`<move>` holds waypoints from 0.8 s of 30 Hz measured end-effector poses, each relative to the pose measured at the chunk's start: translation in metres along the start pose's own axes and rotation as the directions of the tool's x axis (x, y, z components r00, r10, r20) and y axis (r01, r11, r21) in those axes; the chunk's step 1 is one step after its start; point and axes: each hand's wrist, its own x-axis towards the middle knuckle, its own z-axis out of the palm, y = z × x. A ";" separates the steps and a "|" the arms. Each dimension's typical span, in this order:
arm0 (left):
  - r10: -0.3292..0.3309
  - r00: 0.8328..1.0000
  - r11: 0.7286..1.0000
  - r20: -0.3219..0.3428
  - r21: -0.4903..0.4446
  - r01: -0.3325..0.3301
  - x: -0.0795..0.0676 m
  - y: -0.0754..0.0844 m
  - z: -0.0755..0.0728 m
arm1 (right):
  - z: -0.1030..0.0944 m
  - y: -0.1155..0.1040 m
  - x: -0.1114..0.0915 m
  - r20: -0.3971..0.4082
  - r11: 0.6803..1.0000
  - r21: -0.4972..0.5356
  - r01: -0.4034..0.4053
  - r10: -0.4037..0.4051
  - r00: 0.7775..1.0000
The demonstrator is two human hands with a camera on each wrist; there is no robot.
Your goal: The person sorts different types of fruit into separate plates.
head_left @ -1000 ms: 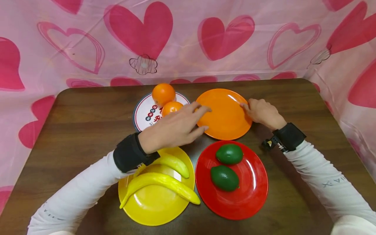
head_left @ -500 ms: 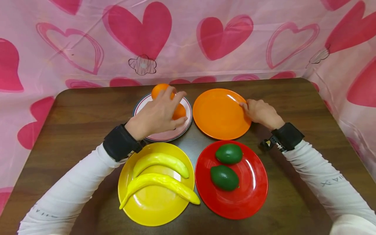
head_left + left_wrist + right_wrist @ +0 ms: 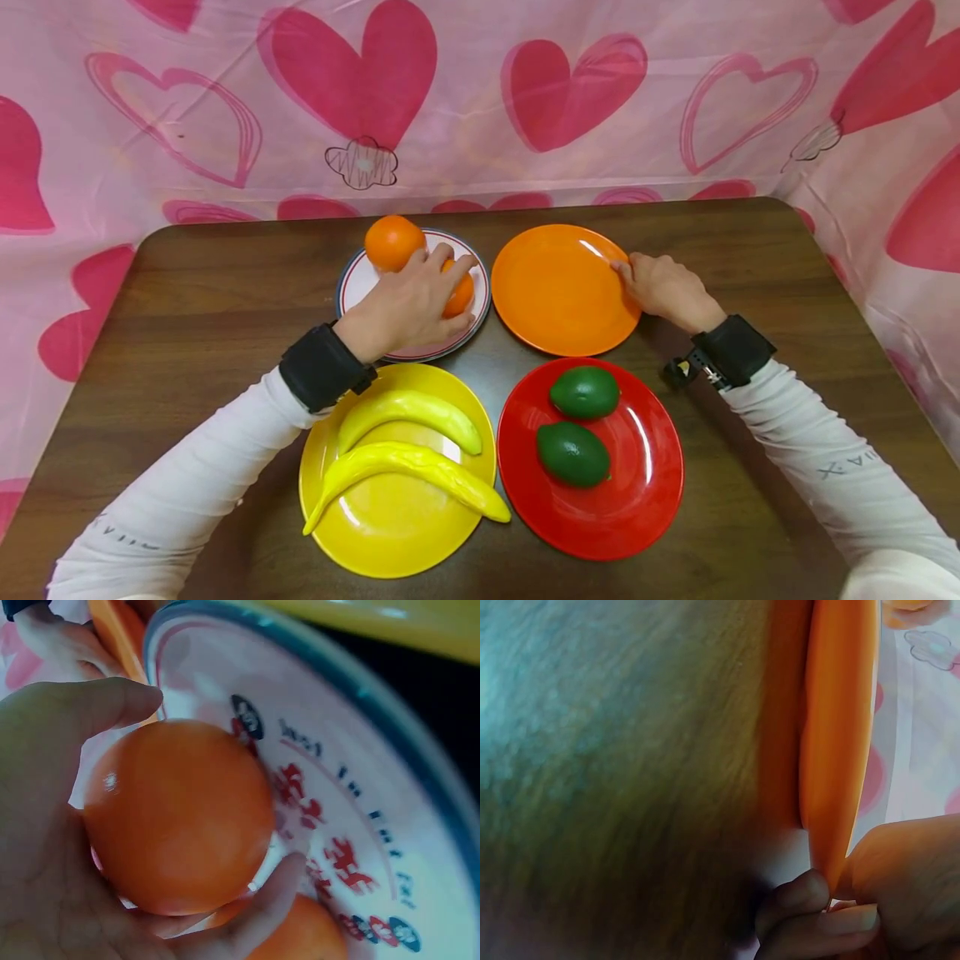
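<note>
My left hand (image 3: 405,307) curls its thumb and fingers round an orange (image 3: 180,817) over the white plate (image 3: 357,287). That plate has a dark blue rim, and the left wrist view shows red and dark print on it. A second orange (image 3: 393,242) sits at the plate's far left part; my fingers partly cover it in the left wrist view. On the right, my right hand (image 3: 667,290) pinches the right rim of an orange plate (image 3: 562,287). The right wrist view shows thumb and fingers on both sides of this rim (image 3: 840,735). Nothing lies on the orange plate.
Nearer to me, a yellow plate (image 3: 393,537) holds two bananas (image 3: 408,467), one overhanging its rim. Beside it stands a red plate (image 3: 637,508) with two green lemon-shaped fruits (image 3: 573,454). Heart-patterned cloth (image 3: 465,100) hangs behind the wooden table (image 3: 225,308).
My left hand has moved left from the orange plate's edge to the white plate and taken hold of the nearer orange. The other orange has shifted slightly left. My right hand stays on the rim.
</note>
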 end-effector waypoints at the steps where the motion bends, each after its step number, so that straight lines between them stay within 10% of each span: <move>1: -0.007 1.000 1.000 0.013 0.001 0.007 0.000 -0.001 0.001 | 0.000 0.000 0.000 -0.003 1.000 -0.004 0.000 0.000 1.000; 24: 0.016 1.000 0.996 -0.008 -0.085 -0.016 0.012 -0.010 0.004 | 0.000 0.001 0.002 0.013 1.000 0.014 0.013 -0.013 1.000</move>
